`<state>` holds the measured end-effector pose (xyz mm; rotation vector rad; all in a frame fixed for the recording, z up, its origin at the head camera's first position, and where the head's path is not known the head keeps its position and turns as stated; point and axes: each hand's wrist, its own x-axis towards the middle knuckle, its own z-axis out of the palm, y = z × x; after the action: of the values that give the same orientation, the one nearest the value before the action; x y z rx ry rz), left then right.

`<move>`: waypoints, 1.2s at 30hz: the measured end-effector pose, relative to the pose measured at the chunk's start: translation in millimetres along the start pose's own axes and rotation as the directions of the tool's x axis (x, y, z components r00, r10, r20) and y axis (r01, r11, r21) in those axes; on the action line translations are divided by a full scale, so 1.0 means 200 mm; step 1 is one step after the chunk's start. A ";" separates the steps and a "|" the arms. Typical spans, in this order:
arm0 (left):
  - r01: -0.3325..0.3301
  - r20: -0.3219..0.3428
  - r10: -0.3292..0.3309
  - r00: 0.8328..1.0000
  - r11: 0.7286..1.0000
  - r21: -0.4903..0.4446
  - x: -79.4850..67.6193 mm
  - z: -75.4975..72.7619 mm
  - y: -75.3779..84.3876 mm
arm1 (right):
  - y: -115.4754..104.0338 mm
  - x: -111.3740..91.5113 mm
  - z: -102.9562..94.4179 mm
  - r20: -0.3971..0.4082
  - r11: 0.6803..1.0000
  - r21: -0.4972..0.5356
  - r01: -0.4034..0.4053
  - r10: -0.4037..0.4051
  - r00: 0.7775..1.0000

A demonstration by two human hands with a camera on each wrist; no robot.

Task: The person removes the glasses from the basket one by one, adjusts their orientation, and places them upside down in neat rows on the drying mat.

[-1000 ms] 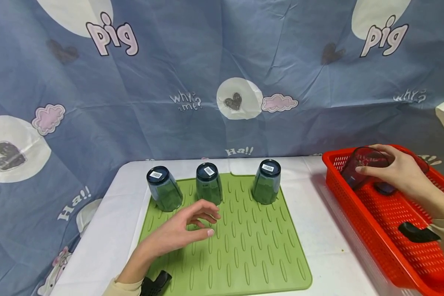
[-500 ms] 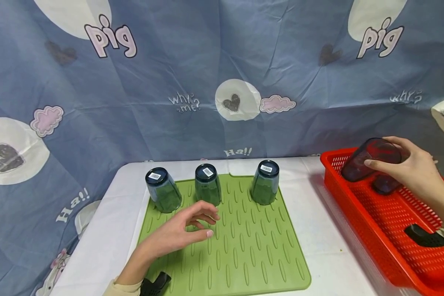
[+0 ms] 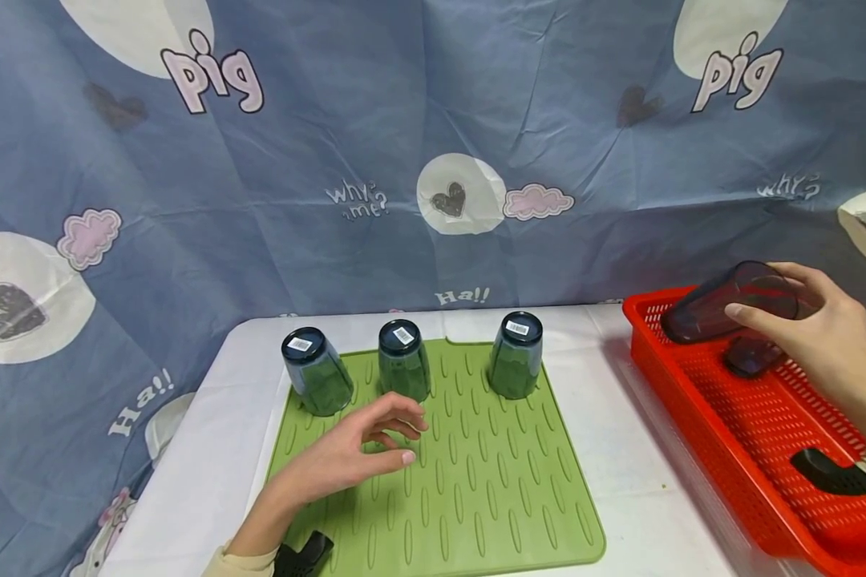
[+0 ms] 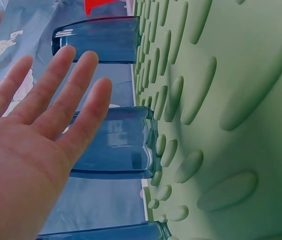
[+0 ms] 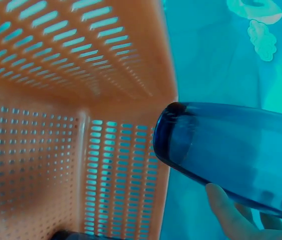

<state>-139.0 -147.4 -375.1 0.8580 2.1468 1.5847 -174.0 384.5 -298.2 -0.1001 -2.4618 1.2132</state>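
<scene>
So the right hand (image 3: 823,336) has its grip wrapped around a dark tinted cup (image 3: 729,308), fingers curled over the top of it. The cup is tipped on its side, mouth pointing left, held up in the air over the far end of the red basket (image 3: 700,417), which sits at the right end of the bench (image 3: 621,449). There's another dark cup (image 3: 752,357) lying in the basket right under it.

The left hand (image 3: 354,453) isn't holding anything, fingers loose and spread, hovering low over the green ribbed mat (image 3: 491,497). Three blue cups stand upside down along the back of the mat: left one (image 3: 316,372), middle one (image 3: 403,360), right one (image 3: 515,355). The middle one is nearest the left fingertips.
</scene>
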 end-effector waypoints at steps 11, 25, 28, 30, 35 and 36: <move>-0.008 -0.007 0.008 1.000 1.000 -0.013 0.00 0.00 0.01 | -0.07 -0.07 0.02 -0.042 0.960 0.271 0.070 -0.061 0.997; -0.022 -0.015 0.022 1.000 1.000 -0.003 0.00 0.00 0.01 | -0.14 -0.15 0.07 -0.044 0.645 0.761 0.063 -0.045 0.998; -0.024 -0.013 0.023 1.000 1.000 -0.010 0.00 0.00 0.01 | -0.16 -0.17 0.08 -0.043 0.630 0.775 0.051 -0.028 0.999; -0.024 -0.008 0.024 1.000 1.000 -0.015 0.00 0.00 0.01 | -0.18 -0.18 0.08 -0.042 0.611 0.790 0.052 -0.031 0.999; -0.030 0.000 0.030 1.000 0.999 -0.016 -0.01 0.00 0.01 | -0.20 -0.22 0.10 -0.043 0.587 0.807 0.069 -0.057 0.997; -0.031 0.000 0.031 1.000 0.999 -0.014 -0.01 0.00 0.01 | -0.21 -0.23 0.10 -0.043 0.576 0.814 0.074 -0.066 0.997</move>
<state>-137.7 -148.1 -372.7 0.8913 2.1292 1.6125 -135.6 332.8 -291.4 0.2538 -1.6172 2.1672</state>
